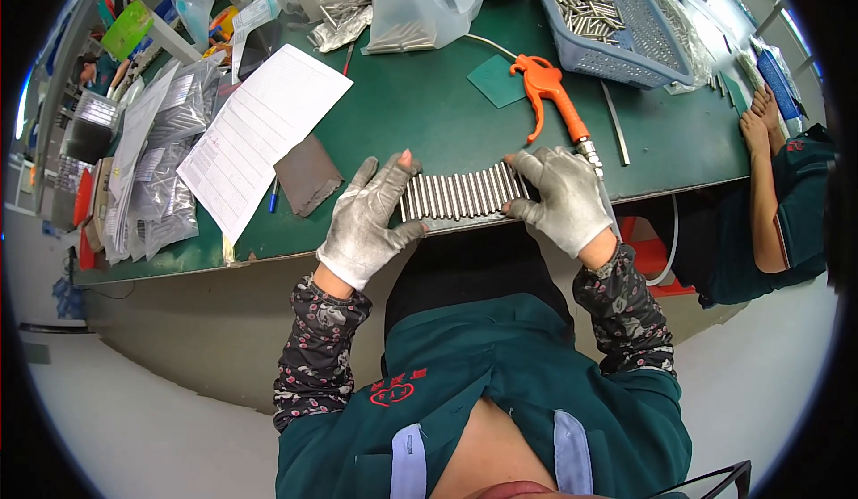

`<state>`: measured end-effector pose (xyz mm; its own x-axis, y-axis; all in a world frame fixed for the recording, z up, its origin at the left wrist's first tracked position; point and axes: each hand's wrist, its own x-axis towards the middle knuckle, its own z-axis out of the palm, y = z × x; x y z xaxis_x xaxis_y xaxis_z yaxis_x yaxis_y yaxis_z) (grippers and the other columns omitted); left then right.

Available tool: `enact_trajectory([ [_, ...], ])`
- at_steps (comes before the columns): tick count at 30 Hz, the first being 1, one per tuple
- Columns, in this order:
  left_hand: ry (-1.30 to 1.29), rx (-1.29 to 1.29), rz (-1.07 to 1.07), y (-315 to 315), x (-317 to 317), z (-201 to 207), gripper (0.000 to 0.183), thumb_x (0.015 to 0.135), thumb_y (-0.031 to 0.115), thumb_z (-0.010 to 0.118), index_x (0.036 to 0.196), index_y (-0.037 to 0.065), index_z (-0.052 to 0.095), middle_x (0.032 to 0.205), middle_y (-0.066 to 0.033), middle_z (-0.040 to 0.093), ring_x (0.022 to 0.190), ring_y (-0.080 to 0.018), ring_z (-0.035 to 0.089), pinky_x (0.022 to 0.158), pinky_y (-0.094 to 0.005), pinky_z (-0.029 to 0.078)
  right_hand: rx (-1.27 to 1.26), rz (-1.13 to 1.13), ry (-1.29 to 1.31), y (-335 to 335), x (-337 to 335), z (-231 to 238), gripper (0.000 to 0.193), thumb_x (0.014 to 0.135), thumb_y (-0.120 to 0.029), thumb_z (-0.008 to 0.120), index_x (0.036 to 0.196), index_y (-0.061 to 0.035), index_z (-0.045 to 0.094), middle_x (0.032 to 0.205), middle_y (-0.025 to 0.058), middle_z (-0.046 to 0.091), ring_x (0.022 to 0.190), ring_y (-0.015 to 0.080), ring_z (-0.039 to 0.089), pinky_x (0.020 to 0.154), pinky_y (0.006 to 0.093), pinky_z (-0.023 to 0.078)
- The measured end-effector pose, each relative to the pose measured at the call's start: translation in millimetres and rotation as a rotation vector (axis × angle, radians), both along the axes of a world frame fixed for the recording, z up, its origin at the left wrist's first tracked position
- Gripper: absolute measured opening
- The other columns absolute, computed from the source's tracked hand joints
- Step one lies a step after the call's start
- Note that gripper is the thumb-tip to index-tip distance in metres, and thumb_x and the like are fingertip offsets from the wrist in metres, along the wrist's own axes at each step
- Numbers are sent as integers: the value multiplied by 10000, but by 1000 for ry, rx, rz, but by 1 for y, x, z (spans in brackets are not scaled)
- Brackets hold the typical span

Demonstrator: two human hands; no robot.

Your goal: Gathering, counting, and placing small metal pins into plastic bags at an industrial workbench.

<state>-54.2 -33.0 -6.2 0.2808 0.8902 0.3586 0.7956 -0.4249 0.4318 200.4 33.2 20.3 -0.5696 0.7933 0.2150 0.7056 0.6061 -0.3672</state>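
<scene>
A row of shiny metal pins [460, 195] lies side by side at the near edge of the green table [420, 61]. The row bows a little, and a flat strip shows beneath its near side. At its left end my left hand [362, 226], in a grey-white glove with bare fingertips, closes thumb and fingers around the pins. My right hand [565, 197], gloved alike, grips the opposite end the same way. Just beyond the right hand rests an orange air blow gun [550, 92] with its hose. A dark grey-brown pad [308, 176] is left of my left hand.
A blue plastic basket [657, 66] of loose pins stands at the far right. Plastic bags [420, 3] of pins are at the back. A printed sheet [268, 137] and bagged parts [170, 204] lie left. Another person's hands [760, 119] rest on the table at right.
</scene>
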Motion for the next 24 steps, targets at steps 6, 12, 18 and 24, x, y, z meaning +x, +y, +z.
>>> enact_trajectory([
  [6, -150, 39, 47, -7, 1, 6, 1025, 578, 106, 806, 1435, 141, 246, 1239, -105, 566, 1157, -315, 523, 1059, -420, 332, 16, 35, 107, -1, 9, -1, 496, 641, -281, 749, 1068, -75, 603, 814, 85, 580, 837, 274, 549, 766, 395, 437],
  [12, -67, 23, -38, -6, -6, 1, 1059, 535, 88, 826, 1432, 138, 265, 1271, -101, 540, 1197, -311, 489, 1042, -401, 352, 73, 42, 111, -3, 9, -3, 540, 586, -207, 765, 1085, -76, 604, 795, 80, 563, 793, 278, 534, 747, 385, 423],
  [18, -58, 0, -15, -1, 8, 2, 996, 557, 84, 813, 1413, 137, 307, 1222, -94, 573, 1153, -306, 526, 1064, -456, 316, 51, 31, 118, -5, 9, -2, 518, 594, -212, 761, 1073, -80, 613, 800, 83, 561, 800, 277, 534, 752, 385, 421],
  [24, -110, 4, -40, 2, 9, -1, 979, 555, 161, 820, 1403, 144, 330, 1260, -101, 543, 1205, -320, 476, 1055, -462, 329, 21, 13, 92, -8, 11, 2, 515, 610, -225, 751, 1081, -74, 608, 862, 90, 575, 862, 282, 542, 784, 395, 426],
])
